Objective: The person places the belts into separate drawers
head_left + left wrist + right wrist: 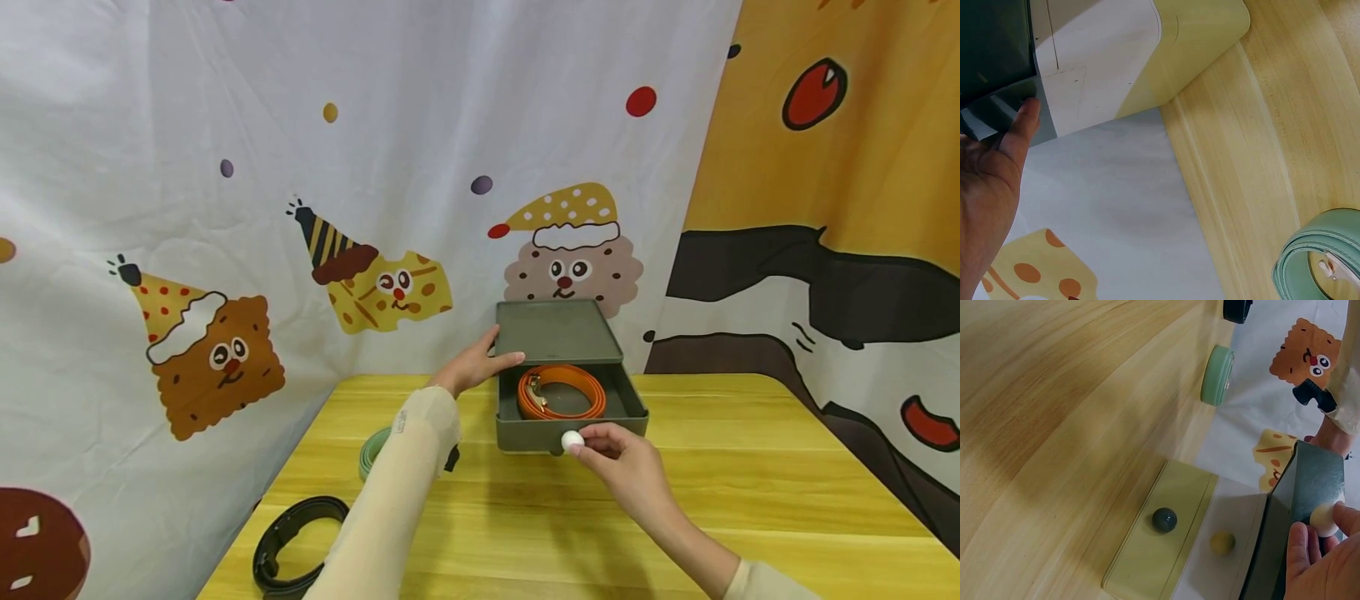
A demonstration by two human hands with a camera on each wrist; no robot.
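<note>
A small drawer chest stands at the back of the table, its grey-green top [558,329] facing up. The top drawer [517,435] is pulled out, and a coiled orange belt [527,402] with a gold-toned buckle lies inside. My left hand [476,364] rests against the chest's upper left edge, thumb extended over the top; its other fingers are partly hidden. With thumb and fingertips, my right hand [630,467] pinches the round white knob [572,439] on the drawer front. In the right wrist view, the same knob [1322,519] sits between thumb and fingers.
Below the open drawer are a white drawer [1235,506] with a yellow knob [1222,542] and a yellow drawer [1179,490] with a dark knob [1164,520]. A coiled green belt [1294,256] and a coiled black belt [266,554] lie at the table's left. A printed curtain [420,150] hangs behind.
</note>
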